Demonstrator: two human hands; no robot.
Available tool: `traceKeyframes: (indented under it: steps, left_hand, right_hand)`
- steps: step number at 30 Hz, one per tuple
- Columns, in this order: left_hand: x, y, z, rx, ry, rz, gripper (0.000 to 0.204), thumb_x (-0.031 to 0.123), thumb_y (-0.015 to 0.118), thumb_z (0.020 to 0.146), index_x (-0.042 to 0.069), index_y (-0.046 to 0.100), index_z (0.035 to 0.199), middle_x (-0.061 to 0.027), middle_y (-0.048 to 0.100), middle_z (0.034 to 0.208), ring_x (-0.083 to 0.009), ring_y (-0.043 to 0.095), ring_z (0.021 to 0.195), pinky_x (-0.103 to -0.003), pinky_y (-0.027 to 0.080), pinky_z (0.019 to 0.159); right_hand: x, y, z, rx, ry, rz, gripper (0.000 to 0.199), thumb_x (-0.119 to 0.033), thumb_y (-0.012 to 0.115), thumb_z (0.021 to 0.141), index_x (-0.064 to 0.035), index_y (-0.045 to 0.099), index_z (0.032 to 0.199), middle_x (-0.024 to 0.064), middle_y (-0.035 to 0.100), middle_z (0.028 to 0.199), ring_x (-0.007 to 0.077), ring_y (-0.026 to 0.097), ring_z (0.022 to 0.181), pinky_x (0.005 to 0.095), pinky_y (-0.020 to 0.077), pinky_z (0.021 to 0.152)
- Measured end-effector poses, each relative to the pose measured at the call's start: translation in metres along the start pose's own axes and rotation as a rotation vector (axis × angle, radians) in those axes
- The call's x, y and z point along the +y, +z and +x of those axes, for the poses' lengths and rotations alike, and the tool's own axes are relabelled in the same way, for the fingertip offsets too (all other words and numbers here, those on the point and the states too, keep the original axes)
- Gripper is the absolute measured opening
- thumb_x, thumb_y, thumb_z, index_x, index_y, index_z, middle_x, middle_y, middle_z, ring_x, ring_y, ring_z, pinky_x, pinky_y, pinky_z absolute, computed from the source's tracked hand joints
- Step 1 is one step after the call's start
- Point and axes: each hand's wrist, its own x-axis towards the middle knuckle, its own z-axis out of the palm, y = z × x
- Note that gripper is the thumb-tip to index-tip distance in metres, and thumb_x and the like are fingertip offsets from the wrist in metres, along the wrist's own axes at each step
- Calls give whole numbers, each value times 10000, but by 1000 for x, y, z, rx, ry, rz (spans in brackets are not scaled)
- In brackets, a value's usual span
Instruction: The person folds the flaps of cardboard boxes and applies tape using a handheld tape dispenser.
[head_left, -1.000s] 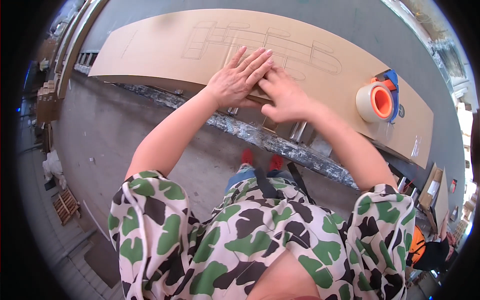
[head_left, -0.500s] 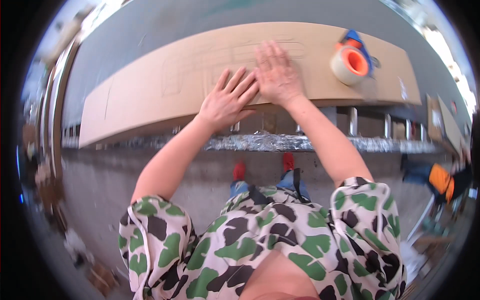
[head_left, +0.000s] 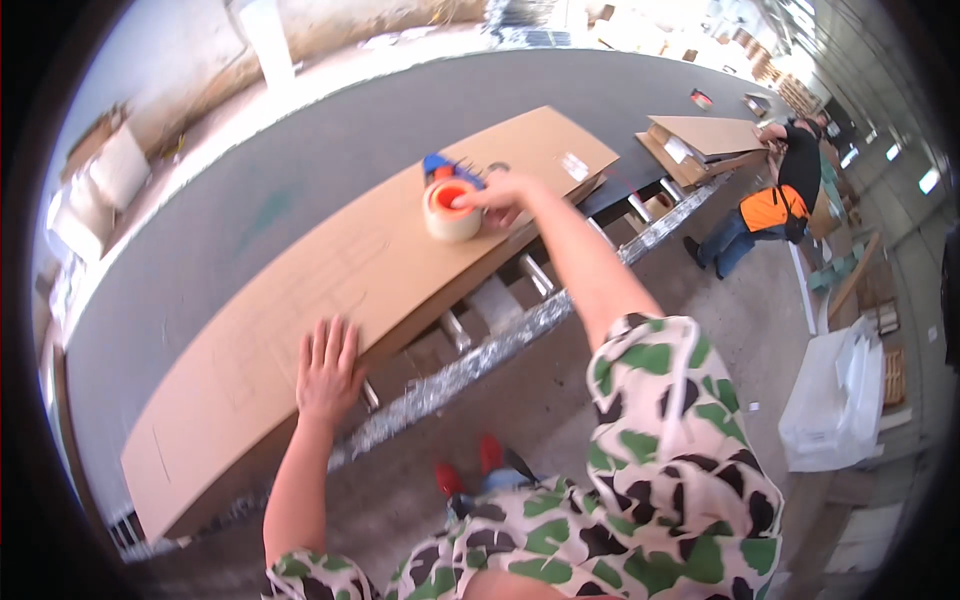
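Observation:
A long, closed cardboard box (head_left: 380, 285) lies before me, pressed lines showing on its top. My left hand (head_left: 328, 375) rests flat on its near edge, fingers stretched out. Farther right on the box is a tape dispenser (head_left: 440, 165), blue and orange, with a wide roll of pale tape (head_left: 452, 222) on it. My right hand (head_left: 505, 196) is closed at the dispenser's right side, a fingertip at the roll's orange core. Its other fingers are curled and partly hidden.
Under the box runs a roller conveyor with a foil-wrapped rail (head_left: 480, 355), beside a long grey surface (head_left: 330, 150). Another cardboard box (head_left: 705, 140) lies farther right, where a co-worker (head_left: 780, 200) with an orange bag stands. White plastic-wrapped goods (head_left: 835, 400) sit at right.
My view has swung to the right. My right hand has left the box top beside my left hand and reached the tape dispenser. My left hand stays on the box.

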Motion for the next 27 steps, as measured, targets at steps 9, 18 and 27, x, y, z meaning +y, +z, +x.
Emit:
traceKeyframes:
  steps: [9, 18, 27]
  left_hand:
    - [-14, 15, -21, 65, -12, 55, 683, 386, 596, 866, 101, 353, 1437, -116, 349, 1500, -320, 272, 1412, -483, 196, 1158]
    - [-4, 8, -13, 258, 26, 3, 565, 348, 593, 877, 82, 456, 1356, -103, 466, 1411, -298, 434, 1304, -429, 309, 1105]
    - [-5, 34, -35, 467, -92, 27, 531, 303, 574, 878, 84, 462, 1348, -98, 509, 1352, -301, 459, 1270, -432, 325, 1088]
  right_hand:
    - [-28, 8, 12, -217, 225, 132, 1002, -789, 684, 586, 49, 568, 1121, 168, 621, 867, 261, 639, 678, 359, 567, 642]
    - [-17, 54, -44, 74, -58, 26, 367, -261, 658, 760, -31, 637, 1046, 84, 668, 893, 177, 651, 748, 331, 524, 642]
    - [-62, 200, -196, -145, -96, 909, 456, -274, 660, 818, -55, 583, 1210, 73, 624, 1161, 189, 590, 1081, 356, 468, 938]
